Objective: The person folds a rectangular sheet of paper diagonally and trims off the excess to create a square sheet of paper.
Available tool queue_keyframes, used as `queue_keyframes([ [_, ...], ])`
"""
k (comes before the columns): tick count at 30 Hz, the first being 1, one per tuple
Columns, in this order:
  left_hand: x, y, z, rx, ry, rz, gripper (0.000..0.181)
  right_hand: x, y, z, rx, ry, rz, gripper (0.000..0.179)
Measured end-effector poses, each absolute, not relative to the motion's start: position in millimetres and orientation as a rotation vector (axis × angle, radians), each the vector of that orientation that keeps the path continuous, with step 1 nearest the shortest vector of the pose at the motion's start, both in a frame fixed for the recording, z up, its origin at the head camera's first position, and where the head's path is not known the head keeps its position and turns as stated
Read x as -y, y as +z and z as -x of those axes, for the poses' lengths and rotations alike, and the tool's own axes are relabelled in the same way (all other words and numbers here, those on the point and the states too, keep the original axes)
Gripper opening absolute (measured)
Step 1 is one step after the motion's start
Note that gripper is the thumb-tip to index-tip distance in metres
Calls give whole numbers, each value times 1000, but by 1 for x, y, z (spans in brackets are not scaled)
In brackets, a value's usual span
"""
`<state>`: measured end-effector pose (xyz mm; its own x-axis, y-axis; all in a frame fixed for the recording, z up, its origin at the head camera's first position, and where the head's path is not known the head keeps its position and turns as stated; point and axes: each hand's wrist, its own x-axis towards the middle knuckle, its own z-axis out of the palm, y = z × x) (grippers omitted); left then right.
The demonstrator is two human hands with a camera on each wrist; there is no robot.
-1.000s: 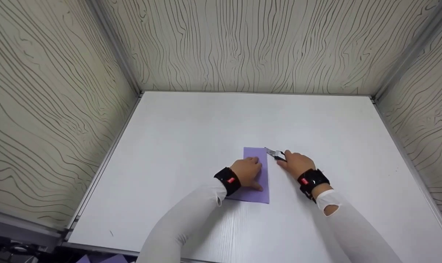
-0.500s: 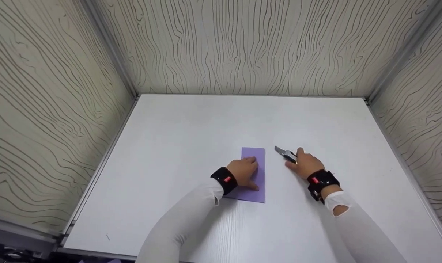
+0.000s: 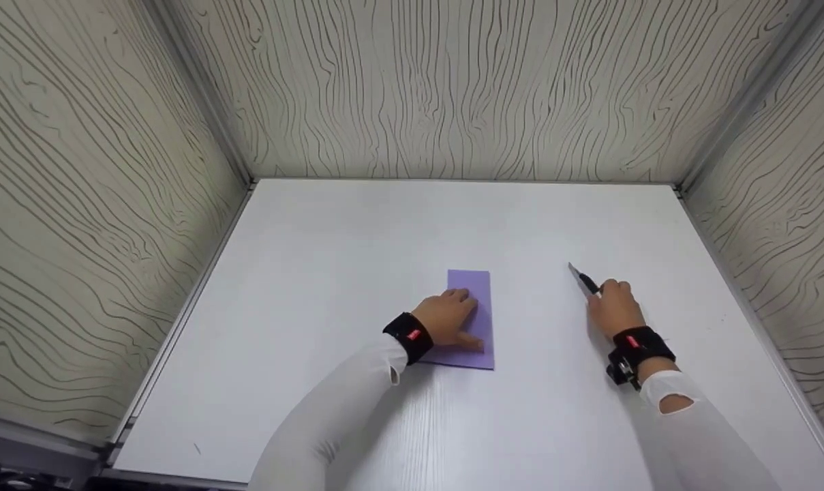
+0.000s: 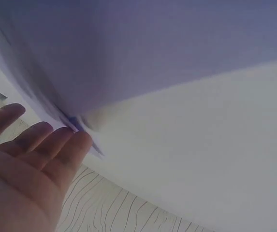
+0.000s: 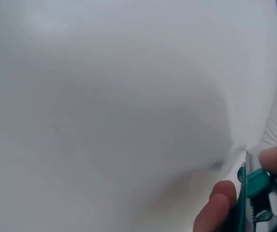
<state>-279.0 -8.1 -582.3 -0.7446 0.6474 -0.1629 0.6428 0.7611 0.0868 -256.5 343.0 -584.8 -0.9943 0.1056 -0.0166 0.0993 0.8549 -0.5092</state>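
Observation:
A purple sheet of paper (image 3: 467, 278), seemingly folded, lies near the middle of the white table. My left hand (image 3: 446, 319) rests on it with fingers and thumb spread, covering its left part. The left wrist view has the paper (image 4: 167, 38) large and close, and the relaxed fingers of the left hand (image 4: 36, 164) at its far edge. Off to the right, my right hand (image 3: 617, 310) grips a utility knife (image 3: 589, 282), its blade out and pointing away to the upper left. Teal parts of the knife (image 5: 256, 183) show between finger and thumb in the right wrist view.
Wood-grain panels (image 3: 412, 88) rise behind the white tabletop (image 3: 343, 232) and along both sides. A short dark sliver (image 3: 197, 449) lies near the table's front left corner. Dark clutter (image 3: 16, 477) sits below that corner.
The right hand has moved the knife from the paper's upper right edge away to the right and turned it. The left hand has stayed on the paper, while the view has shifted slightly.

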Motion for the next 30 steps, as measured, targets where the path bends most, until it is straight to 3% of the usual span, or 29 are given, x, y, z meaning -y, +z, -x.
queue_keyframes([
  [9, 44, -570, 270, -2807, 53, -974, 91, -365, -594, 246, 2891, 788, 133, 34],
  [15, 62, -570, 259, -2804, 27, -956, 93, -374, -593, 248, 2873, 958, 272, 41],
  [30, 73, -578, 245, -2807, 74, -894, 79, -392, -599, 250, 2904, 838, 405, 41],
])
